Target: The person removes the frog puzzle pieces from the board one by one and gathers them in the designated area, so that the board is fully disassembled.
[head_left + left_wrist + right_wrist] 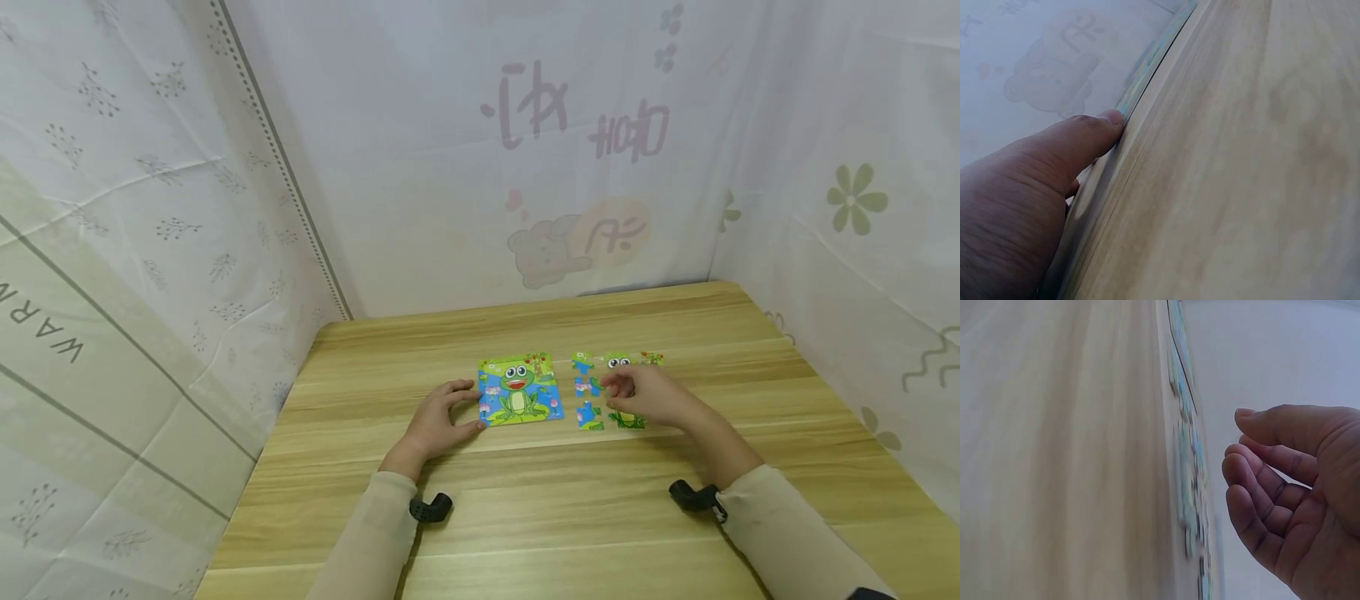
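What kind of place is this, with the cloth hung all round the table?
Probably a small makeshift recording booth. A wooden table is closed in on three sides by printed cloth sheets. On it lie a frog puzzle board and loose puzzle pieces, with the left hand and right hand at them.

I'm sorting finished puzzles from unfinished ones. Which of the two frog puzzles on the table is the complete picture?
The left frog puzzle, steadied by the left hand, shows the whole frog. The right frog puzzle, under the right hand, lies in separate pieces with gaps.
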{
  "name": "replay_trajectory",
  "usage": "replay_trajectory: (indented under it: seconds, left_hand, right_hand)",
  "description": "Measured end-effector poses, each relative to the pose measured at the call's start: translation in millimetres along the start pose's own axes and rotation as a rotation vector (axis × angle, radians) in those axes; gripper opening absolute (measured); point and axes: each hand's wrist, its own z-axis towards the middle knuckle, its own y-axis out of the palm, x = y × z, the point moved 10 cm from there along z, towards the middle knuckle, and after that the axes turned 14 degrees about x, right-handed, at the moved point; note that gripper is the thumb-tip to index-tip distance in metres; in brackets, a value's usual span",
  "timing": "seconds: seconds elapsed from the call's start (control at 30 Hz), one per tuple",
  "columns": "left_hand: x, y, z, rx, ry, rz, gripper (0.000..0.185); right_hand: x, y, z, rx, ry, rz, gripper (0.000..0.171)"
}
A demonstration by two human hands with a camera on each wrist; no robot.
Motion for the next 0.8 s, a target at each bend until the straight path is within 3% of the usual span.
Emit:
replay_trajectory:
  seconds: [0.2, 0.8]
  left_hand:
    - [-1.2, 0.5, -0.1, 0.002, 0.000, -0.007, 0.056]
    - [-4.4, 1.9, 1.0, -0.007, -0.009, 0.002, 0.056]
  right_hand:
    - [-19.6, 12.8, 8.2, -0.028, -0.055, -0.023, 0.032]
    - [-45.6, 54.7, 32.0, -0.097, -0.069, 0.000, 0.036]
